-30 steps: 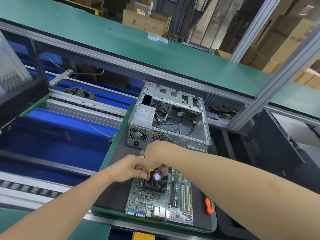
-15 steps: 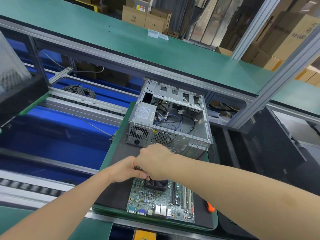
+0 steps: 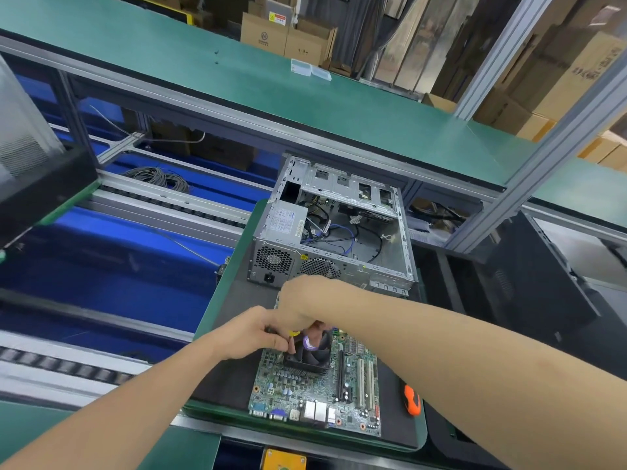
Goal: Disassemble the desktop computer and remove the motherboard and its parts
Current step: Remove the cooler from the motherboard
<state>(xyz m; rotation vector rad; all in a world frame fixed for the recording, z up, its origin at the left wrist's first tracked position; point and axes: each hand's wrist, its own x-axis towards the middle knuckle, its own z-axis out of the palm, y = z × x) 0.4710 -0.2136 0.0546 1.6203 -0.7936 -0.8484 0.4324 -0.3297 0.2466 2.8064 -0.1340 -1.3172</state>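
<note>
The green motherboard (image 3: pixel 315 391) lies flat on a black mat (image 3: pixel 224 378) in front of the open metal computer case (image 3: pixel 339 239). A black cooler fan (image 3: pixel 310 354) with a purple hub sticker sits on the board's far half. Both hands meet at the fan's far left corner. My right hand (image 3: pixel 302 305) is curled from above around a tool of which only a bit of yellow handle (image 3: pixel 295 333) shows. My left hand (image 3: pixel 254 329) pinches a dark piece right below that handle, beside the fan's left edge. The tool's tip is hidden.
An orange-handled tool (image 3: pixel 412 400) lies on the mat right of the board. The mat rests on a green pallet (image 3: pixel 217 300) on a conveyor with blue rails (image 3: pixel 101 262) to the left. A black case panel (image 3: pixel 529 293) stands at the right, and a green shelf (image 3: pixel 237 83) runs overhead.
Both hands stay at the fan's far left corner. My right hand, which covered the fan half a second ago, has shifted so that the purple hub shows again.
</note>
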